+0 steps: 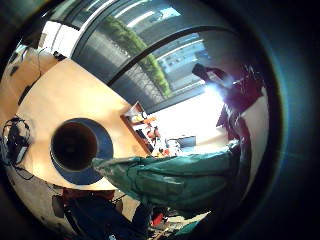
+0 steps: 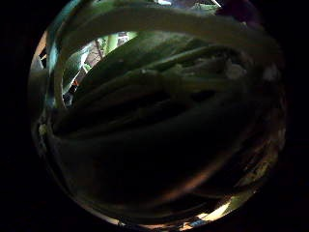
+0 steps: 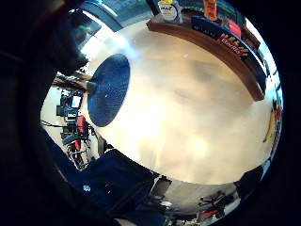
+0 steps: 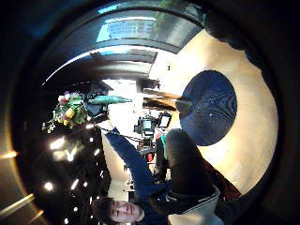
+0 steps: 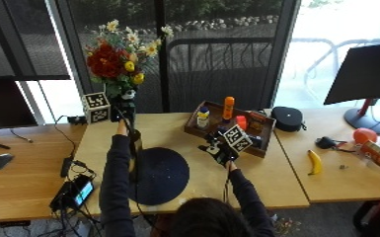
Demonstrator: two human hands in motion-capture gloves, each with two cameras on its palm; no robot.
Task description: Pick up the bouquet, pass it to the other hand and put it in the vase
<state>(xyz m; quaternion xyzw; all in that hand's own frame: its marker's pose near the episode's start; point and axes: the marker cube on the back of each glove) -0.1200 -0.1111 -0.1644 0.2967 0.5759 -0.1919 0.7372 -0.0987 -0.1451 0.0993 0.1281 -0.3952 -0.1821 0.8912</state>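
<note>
One bouquet (image 5: 118, 60): red, yellow and white flowers, being held upright above the far edge of the table (image 5: 176, 126) by the left hand (image 5: 123, 109), whose fingers are wrapping the stems; the stems are filling the left thumb-side palm view.

One vase (image 5: 135, 153): a dark cylinder standing on one round dark-blue mat (image 5: 160, 175), beside the left forearm. Its open mouth (image 1: 74, 145) is showing in the left little-finger-side palm view; in the outside view the sleeve is partly covering it.

One right hand (image 5: 219, 152): hovering over the table between the mat and the tray, holding nothing; whether its fingers are spread or curled cannot be told.

One wooden tray (image 5: 212, 129) holding several containers, including one orange bottle (image 5: 228, 108); the rest are too small to count.

One banana (image 5: 315, 162), one dark pouch (image 5: 287, 118), one monitor (image 5: 367, 74) cut off at the view's edge.
</note>
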